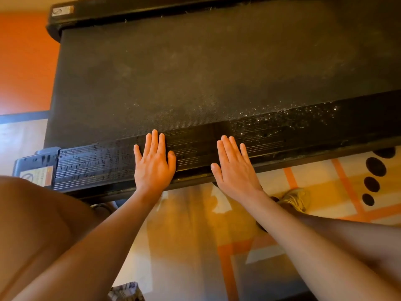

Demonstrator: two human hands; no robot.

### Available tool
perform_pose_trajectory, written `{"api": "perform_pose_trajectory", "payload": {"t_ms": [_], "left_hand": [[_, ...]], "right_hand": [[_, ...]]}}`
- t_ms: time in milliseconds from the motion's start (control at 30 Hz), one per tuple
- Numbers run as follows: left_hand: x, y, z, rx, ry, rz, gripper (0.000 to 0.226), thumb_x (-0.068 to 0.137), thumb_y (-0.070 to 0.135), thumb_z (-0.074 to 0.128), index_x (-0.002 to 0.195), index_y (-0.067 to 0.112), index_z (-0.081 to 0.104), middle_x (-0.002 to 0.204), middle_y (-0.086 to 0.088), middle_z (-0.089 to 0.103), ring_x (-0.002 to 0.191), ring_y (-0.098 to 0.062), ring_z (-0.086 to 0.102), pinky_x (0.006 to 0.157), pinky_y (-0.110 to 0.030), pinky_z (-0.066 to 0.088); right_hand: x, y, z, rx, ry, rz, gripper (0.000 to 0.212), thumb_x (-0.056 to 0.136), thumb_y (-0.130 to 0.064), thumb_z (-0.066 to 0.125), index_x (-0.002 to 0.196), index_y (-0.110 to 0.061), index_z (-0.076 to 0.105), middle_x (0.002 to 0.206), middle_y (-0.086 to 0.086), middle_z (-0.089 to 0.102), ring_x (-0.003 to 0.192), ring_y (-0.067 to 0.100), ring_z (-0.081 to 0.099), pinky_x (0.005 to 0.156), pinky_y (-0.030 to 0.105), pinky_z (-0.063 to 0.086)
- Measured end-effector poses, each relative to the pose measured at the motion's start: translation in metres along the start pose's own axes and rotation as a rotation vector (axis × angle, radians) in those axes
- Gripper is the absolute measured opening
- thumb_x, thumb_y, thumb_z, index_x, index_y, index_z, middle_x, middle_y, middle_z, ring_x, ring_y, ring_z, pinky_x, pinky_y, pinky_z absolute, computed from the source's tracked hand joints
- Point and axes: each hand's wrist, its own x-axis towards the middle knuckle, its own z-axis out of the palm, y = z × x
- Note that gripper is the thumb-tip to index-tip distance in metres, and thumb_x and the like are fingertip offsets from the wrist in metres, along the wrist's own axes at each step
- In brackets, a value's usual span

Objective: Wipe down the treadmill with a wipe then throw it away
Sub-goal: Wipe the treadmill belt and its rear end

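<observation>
The treadmill (195, 72) lies low in front of me, running across almost the whole view. My left hand (153, 164) and my right hand (235, 168) both rest flat on its near side rail (195, 148), palms down. The fingers are straight and slightly spread and hold nothing. The hands are apart, with a bare stretch of rail between them.

The rail is black and finely ribbed along its length. Towards its left end it carries glossy, streaky patches (91, 164) that look wet. Towards the right it is sprinkled with small white specks (293, 118), which spill over onto the near edge of the belt (173, 83). The belt is dark with a fine woven texture and shows pale, dusty smudges across its middle and far right.

At the rail's left end sits a black end cap with a warning label (36, 174). At the treadmill's far left corner there is a small pale sticker (62, 10).

Below the rail's near edge lies a rug (303, 203) with orange stripes and black ovals, and a shoe (297, 199) rests on it just beyond my right wrist. My bare knee (32, 224) fills the lower left.
</observation>
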Motion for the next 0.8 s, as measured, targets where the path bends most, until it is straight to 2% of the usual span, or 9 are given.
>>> {"api": "perform_pose_trajectory", "payload": {"t_ms": [233, 367, 500, 600, 800], "left_hand": [[0.000, 0.001, 0.000, 0.004, -0.009, -0.009, 0.062, 0.109, 0.045, 0.026, 0.163, 0.015, 0.018, 0.171, -0.008, 0.009, 0.158, -0.025, 0.004, 0.127, -0.057, 0.002], [0.001, 0.000, 0.000, -0.006, -0.003, -0.008, 0.063, 0.109, 0.046, 0.022, 0.163, 0.015, 0.018, 0.171, -0.008, 0.010, 0.158, -0.025, 0.004, 0.127, -0.057, 0.003], [0.000, -0.001, 0.001, -0.007, 0.003, -0.005, 0.069, 0.104, 0.051, 0.017, 0.163, 0.015, 0.019, 0.171, -0.008, 0.010, 0.158, -0.025, 0.005, 0.127, -0.056, 0.002], [0.000, -0.002, 0.001, -0.001, 0.002, -0.009, 0.064, 0.108, 0.048, 0.021, 0.163, 0.015, 0.019, 0.171, -0.007, 0.009, 0.158, -0.024, 0.004, 0.127, -0.055, 0.001], [0.001, 0.000, 0.001, -0.003, -0.009, -0.005, 0.062, 0.110, 0.046, 0.026, 0.163, 0.016, 0.017, 0.172, -0.007, 0.008, 0.158, -0.024, 0.003, 0.127, -0.055, 0.000]], "right_hand": [[0.069, 0.011, -0.019, -0.076, -0.020, 0.040, 0.070, 0.109, -0.050, 0.014, 0.164, -0.009, 0.003, 0.172, 0.012, -0.003, 0.159, 0.027, -0.006, 0.128, 0.046, -0.003], [0.041, 0.012, -0.015, -0.056, -0.018, -0.037, 0.070, 0.108, -0.051, 0.011, 0.164, -0.010, 0.003, 0.172, 0.011, -0.002, 0.159, 0.025, -0.005, 0.129, 0.043, -0.001], [0.004, 0.013, -0.008, -0.060, -0.045, -0.062, 0.074, 0.103, -0.054, 0.002, 0.164, -0.011, 0.002, 0.172, 0.009, -0.002, 0.158, 0.023, -0.006, 0.127, 0.040, -0.004], [0.022, 0.012, -0.010, -0.064, -0.005, -0.043, 0.072, 0.105, -0.053, 0.006, 0.164, -0.010, 0.007, 0.172, 0.010, 0.003, 0.159, 0.025, -0.001, 0.129, 0.043, 0.000], [0.069, 0.010, -0.022, -0.070, -0.049, 0.030, 0.072, 0.109, -0.053, 0.013, 0.164, -0.009, 0.000, 0.172, 0.012, -0.007, 0.158, 0.027, -0.008, 0.129, 0.045, -0.002]]}}
